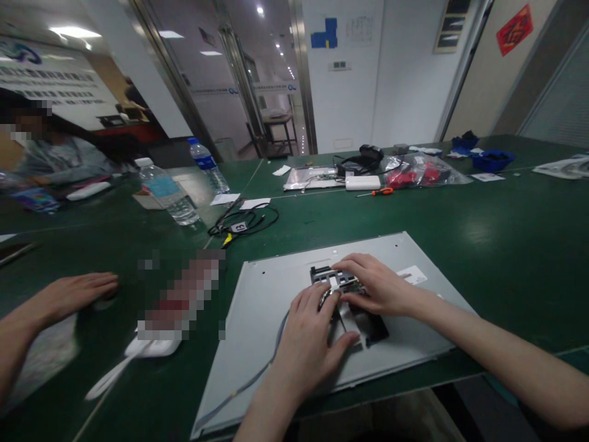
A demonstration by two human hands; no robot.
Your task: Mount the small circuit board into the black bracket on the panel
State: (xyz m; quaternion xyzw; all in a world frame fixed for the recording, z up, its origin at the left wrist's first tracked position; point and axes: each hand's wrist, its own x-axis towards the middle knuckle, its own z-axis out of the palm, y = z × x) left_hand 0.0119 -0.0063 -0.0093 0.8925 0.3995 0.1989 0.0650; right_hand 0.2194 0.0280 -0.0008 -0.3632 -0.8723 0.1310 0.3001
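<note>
A flat grey metal display panel (257,307) lies on the green table in front of me. In its middle sits a black bracket (321,271) with circuit parts, and a pale ribbon strip (352,322) crosses its lower part. My left hand (308,331) rests over the bracket's left side, fingertips curled down together and thumb apart; what they press on is mostly hidden. My right hand (375,285) closes over the bracket's upper right, fingers and thumb on either side of its circuit parts. A grey cable (257,376) runs from under my left hand toward the panel's near-left corner.
Left are another person's hand (83,291), a white device (154,345) beside a blurred-out patch, and a water bottle (168,193). Beyond the panel lie a black cable coil (248,218), an orange-handled screwdriver (383,191), a white box (362,183), a plastic bag (430,175) and blue trays (492,161).
</note>
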